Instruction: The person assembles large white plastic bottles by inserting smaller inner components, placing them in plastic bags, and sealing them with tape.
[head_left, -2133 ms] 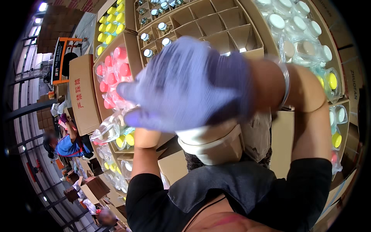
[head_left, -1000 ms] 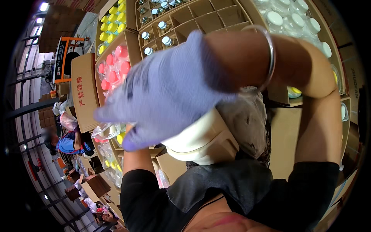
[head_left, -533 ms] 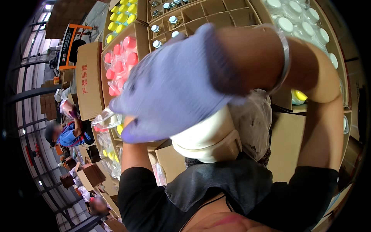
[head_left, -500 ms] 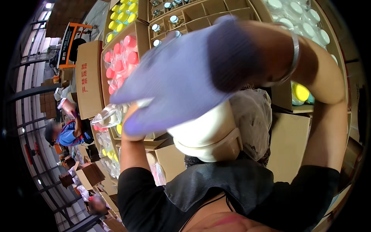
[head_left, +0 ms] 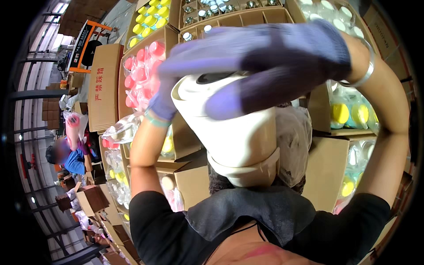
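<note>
A large cream-white cup-like container point(head_left: 238, 137) stands tilted to the left in front of my chest, a moulded band around its lower end. A dark oval shows at its upper end. At the container's upper left side is my left hand point(head_left: 163, 99) in a purple-grey glove, closed against it, its fingers largely hidden. Over the top reaches my right hand point(head_left: 274, 57), gloved likewise, fingers stretched out to the left and thumb apart, lying across the container's front. A crumpled clear plastic bag point(head_left: 293, 143) hangs beside the container's right side.
Open cartons surround me: pink-capped bottles point(head_left: 143, 73) and yellow-capped bottles point(head_left: 152, 17) at left, a divided carton point(head_left: 247, 20) with small bottles ahead, white-capped bottles point(head_left: 329, 11) at far right. A co-worker point(head_left: 75, 161) at left holds a pink bottle point(head_left: 73, 128).
My right hand has moved right and its thumb has come over the container's front. The container's upper end and my left glove have come into view. The co-worker's bottle now shows more fully.
</note>
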A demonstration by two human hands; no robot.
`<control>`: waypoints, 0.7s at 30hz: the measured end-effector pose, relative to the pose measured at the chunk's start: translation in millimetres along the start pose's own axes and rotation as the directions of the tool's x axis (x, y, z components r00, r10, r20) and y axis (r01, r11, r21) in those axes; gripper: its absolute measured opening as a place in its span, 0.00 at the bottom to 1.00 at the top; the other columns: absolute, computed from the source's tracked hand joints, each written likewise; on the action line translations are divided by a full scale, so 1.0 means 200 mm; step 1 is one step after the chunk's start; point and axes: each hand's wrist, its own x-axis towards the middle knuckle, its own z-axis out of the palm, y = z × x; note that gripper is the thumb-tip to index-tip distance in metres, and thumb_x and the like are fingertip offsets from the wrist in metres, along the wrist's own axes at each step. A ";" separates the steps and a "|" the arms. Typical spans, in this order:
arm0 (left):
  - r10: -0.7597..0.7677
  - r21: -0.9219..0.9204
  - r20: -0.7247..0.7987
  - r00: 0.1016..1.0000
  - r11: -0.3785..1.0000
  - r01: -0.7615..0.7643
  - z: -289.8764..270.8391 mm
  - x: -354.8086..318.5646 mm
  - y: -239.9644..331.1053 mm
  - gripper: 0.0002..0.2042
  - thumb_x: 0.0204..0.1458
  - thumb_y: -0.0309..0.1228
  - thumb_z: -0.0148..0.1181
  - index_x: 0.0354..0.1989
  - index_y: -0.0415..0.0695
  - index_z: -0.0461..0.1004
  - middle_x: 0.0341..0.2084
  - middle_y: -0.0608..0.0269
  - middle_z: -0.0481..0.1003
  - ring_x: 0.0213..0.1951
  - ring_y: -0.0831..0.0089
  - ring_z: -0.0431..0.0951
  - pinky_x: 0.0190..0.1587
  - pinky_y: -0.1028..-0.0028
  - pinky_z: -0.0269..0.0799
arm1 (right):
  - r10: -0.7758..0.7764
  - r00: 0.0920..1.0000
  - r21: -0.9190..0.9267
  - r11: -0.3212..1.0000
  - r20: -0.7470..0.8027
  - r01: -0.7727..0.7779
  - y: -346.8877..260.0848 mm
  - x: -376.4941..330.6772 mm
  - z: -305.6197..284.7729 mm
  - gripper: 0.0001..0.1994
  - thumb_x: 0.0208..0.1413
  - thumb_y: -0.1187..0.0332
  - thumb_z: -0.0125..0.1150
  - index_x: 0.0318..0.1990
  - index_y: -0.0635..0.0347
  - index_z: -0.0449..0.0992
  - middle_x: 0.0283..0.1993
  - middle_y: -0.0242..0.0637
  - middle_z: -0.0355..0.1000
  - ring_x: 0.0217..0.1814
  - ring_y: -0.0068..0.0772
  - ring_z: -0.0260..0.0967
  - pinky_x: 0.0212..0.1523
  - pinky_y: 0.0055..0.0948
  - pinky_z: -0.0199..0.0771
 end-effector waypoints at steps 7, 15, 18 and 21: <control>0.049 0.166 -0.173 0.984 0.986 -0.020 0.13 -0.10 -0.02 0.45 0.65 0.63 0.27 0.70 0.28 0.51 0.70 0.43 0.57 0.69 0.56 0.61 0.72 0.60 0.53 | 0.421 0.870 -0.018 0.902 0.257 -0.431 -0.36 0.21 -0.03 0.33 0.67 0.48 0.46 0.69 0.65 0.60 0.63 0.58 0.68 0.61 0.54 0.71 0.66 0.49 0.66; -0.042 0.050 0.121 0.992 0.998 0.036 0.02 -0.02 -0.02 0.37 0.68 0.56 0.30 0.69 0.30 0.55 0.68 0.45 0.61 0.68 0.57 0.64 0.71 0.60 0.55 | 0.104 0.992 -0.020 0.995 0.077 -0.102 -0.08 -0.06 0.05 0.23 0.64 0.58 0.56 0.61 0.64 0.69 0.55 0.55 0.73 0.52 0.49 0.75 0.54 0.42 0.75; -0.120 0.061 0.140 0.983 0.992 0.112 -0.01 0.10 -0.02 0.36 0.68 0.55 0.33 0.70 0.32 0.55 0.68 0.46 0.61 0.67 0.58 0.64 0.71 0.61 0.56 | 0.398 0.913 -0.467 0.827 0.090 -0.315 -0.25 0.20 0.14 0.15 0.64 0.62 0.53 0.47 0.67 0.72 0.39 0.50 0.76 0.43 0.50 0.77 0.47 0.42 0.78; -0.101 0.094 0.070 0.992 0.991 0.094 0.04 0.06 0.01 0.35 0.68 0.53 0.35 0.70 0.34 0.54 0.67 0.47 0.62 0.67 0.60 0.64 0.70 0.61 0.58 | 0.544 0.772 -0.411 0.819 0.328 -0.402 -0.26 0.39 0.11 0.20 0.67 0.58 0.49 0.54 0.68 0.71 0.46 0.53 0.77 0.51 0.48 0.77 0.53 0.42 0.76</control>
